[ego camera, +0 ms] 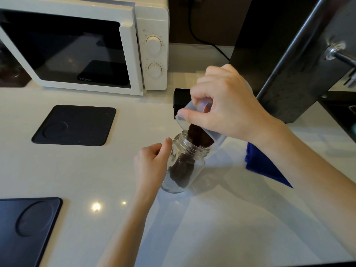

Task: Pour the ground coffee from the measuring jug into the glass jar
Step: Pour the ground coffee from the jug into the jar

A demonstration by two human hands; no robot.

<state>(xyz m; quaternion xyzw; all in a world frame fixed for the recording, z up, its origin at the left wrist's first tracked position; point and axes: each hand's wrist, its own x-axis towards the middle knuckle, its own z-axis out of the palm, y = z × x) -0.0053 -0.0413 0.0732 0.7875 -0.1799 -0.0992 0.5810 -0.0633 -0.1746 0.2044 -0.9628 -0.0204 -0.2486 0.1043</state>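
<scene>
Tipping steeply over the mouth of the glass jar [183,164], the measuring jug [194,120] was clasped in the right hand [227,105], fingers wrapped around its handle and thumb pressed along its rim. The jug was translucent, milky plastic, its spout pointed down and to the left. A dark brown stream of ground coffee [198,137] slid from it across the threaded neck of the jar. The jar was clear glass, leaning slightly toward the jug, with its base on the white desk [115,170] near the middle of the view. Inside it, the coffee had heaped in a dark slope along one side, while the bottom near the left wall remained mostly clear. The left hand [152,164] gripped the jar from its left side, thumb and fingers curled against the glass. A blue cloth [264,166] lay on the desk just beyond the jar, partly hidden under the right forearm. Two black mats [75,125] sat well to the left, and a white microwave [92,43] stood at the back.
</scene>
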